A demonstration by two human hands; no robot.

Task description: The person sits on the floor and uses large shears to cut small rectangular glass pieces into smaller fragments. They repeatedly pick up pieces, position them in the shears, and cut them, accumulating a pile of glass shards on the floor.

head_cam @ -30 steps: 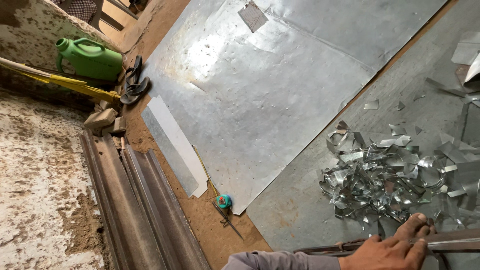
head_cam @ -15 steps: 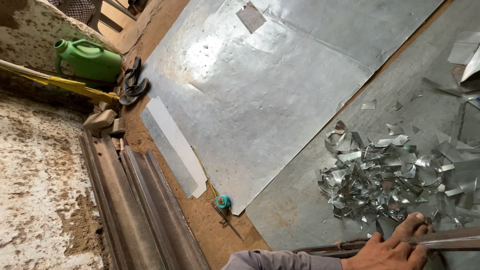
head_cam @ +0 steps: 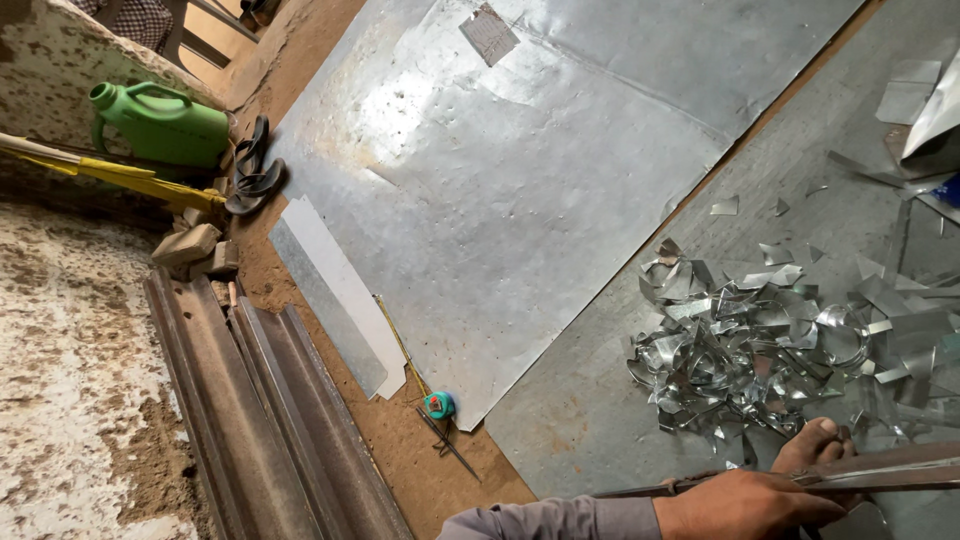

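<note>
**One hand gripping a long metal bar on a sheet-metal workshop floor**

At far left, one green plastic jug (head_cam: 165, 122) stands against a rough wall, with one pair of dark sandals (head_cam: 252, 168) just beside it. Nearer, a few long ridged metal channels (head_cam: 265, 410) lie side by side on the dirt floor (head_cam: 400, 455). To their right lies one narrow metal strip (head_cam: 335, 295), then one small teal tape measure (head_cam: 438, 404), its yellow tape drawn out along the strip. One large galvanized sheet (head_cam: 520, 190) fills the middle; a second, duller sheet (head_cam: 600, 400) lies to its right. On that second sheet sits one heap of curled metal offcuts (head_cam: 770, 340).

At the near right edge, one hand (head_cam: 745, 505) with a grey sleeve shows; which hand it is cannot be told. Its fingers (head_cam: 815, 510) are curled together around one long metal bar (head_cam: 880, 470), which runs left to right under the palm and past the fingertips to the frame's right edge. Bare toes (head_cam: 815, 440) rest just beyond the bar, touching it.
</note>
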